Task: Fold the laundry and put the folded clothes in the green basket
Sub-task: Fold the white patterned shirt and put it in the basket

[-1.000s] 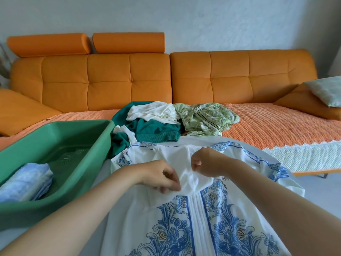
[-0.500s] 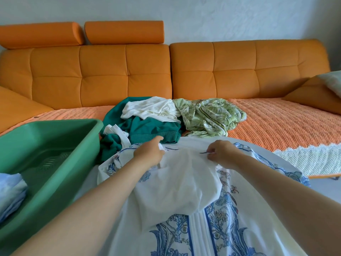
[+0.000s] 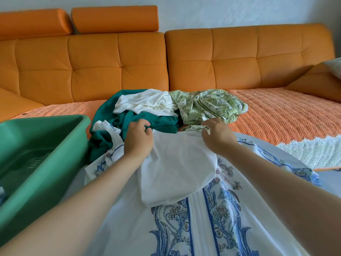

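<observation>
While the left hand [image 3: 138, 143] and right hand [image 3: 219, 138] each curl round the far edge of the white blue-patterned garment [image 3: 184, 172], the green basket [image 3: 42, 172] sits just left of it. Directly beyond the hands, crumpled clothes [image 3: 147, 111] crowd the orange sofa [image 3: 239, 58].

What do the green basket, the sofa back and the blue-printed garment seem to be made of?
The green basket looks like moulded plastic: smooth, slightly glossy, slotted floor. The sofa back seems leather or imitation: smooth sheen, stitched panels. The blue-printed garment is probably thin light cloth: matte, soft folds.
</observation>
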A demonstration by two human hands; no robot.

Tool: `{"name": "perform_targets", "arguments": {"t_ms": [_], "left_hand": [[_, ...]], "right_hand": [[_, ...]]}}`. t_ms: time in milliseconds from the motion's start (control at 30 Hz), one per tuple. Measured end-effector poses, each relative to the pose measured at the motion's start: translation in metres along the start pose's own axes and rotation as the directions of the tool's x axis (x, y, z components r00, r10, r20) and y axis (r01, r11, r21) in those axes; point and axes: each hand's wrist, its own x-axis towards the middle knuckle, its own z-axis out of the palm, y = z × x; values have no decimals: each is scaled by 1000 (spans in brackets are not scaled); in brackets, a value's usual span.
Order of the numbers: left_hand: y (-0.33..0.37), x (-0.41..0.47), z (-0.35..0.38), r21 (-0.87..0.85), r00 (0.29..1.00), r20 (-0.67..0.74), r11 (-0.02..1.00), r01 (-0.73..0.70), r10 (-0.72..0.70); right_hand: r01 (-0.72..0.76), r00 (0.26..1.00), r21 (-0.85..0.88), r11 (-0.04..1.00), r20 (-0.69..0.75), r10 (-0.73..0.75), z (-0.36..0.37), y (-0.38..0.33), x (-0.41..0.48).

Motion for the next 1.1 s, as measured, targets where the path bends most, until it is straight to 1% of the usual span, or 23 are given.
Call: {"name": "perform_targets", "arguments": {"t_ms": [33,67,100,133,167,200,267,333,400,467,500,533,567,633,700,767,833,867,900,967,1000,1033,1100], "left_hand": [[3,-9,-3,6,990,36,991,-134,134],[2,-16,-2,54,955,111,958,-282,274],[1,-23,-3,132,899,231,903,-409,373],[-3,-29,-4,188,844,366,858,-479,391],[-8,-35,-8,223,800,500,843,-489,332],[-13,-41,-12,253,755,615,848,-465,230],[-23,-53,-16,303,683,725,852,-428,85],[-25,-61,-17,330,675,737,850,-410,40],[-21,-61,-18,358,716,697,849,-389,34],[-11,-60,-20,386,772,613,790,-477,167],[-3,-62,-22,362,763,592,760,-539,259],[5,-65,-23,315,730,604,745,-588,320],[11,-70,-24,270,691,644,748,-606,327],[18,-86,-20,244,616,752,768,-592,236],[21,-101,-11,295,577,801,733,-613,160],[24,-110,-3,311,567,814,729,-610,127],[35,-113,1,269,538,834,760,-592,125],[39,-112,2,234,533,832,777,-585,151],[43,-109,2,178,557,804,810,-559,207],[48,-97,1,6,694,637,898,-441,337],[50,-88,0,-44,752,562,920,-390,346],[50,-79,1,-27,789,509,923,-384,344],[47,-59,5,129,804,441,858,-497,399]], "right_hand": [[98,994,-32,995,41,-97,-1,-3,-5],[176,978,-29,984,119,-172,-2,-8,-10],[218,951,-29,976,231,-205,-1,-12,-15],[246,913,-69,967,352,-207,2,-14,-19],[277,873,-150,949,453,-184,6,-15,-23],[307,847,-245,920,510,-147,10,-12,-27],[304,851,-410,860,522,-52,14,-3,-31],[245,885,-529,813,465,36,11,2,-31],[197,912,-574,795,404,66,5,1,-31],[193,942,-539,820,336,0,-1,-4,-34],[212,950,-502,838,308,-56,-3,-7,-37],[240,948,-457,857,301,-104,-4,-10,-41],[259,939,-398,880,319,-132,-4,-15,-45],[238,898,-274,932,427,-103,3,-22,-52],[216,845,-261,941,532,-47,13,-22,-57],[210,842,-293,933,539,-21,16,-13,-59],[186,859,-321,929,513,5,12,-1,-59],[181,862,-331,926,507,12,9,5,-58],[176,860,-338,925,510,23,5,7,-57],[151,864,-337,929,502,42,3,6,-49],[133,881,-335,933,472,44,3,1,-45],[117,903,-333,936,429,40,4,-6,-42],[107,935,-304,947,353,8,10,-22,-39]]}}
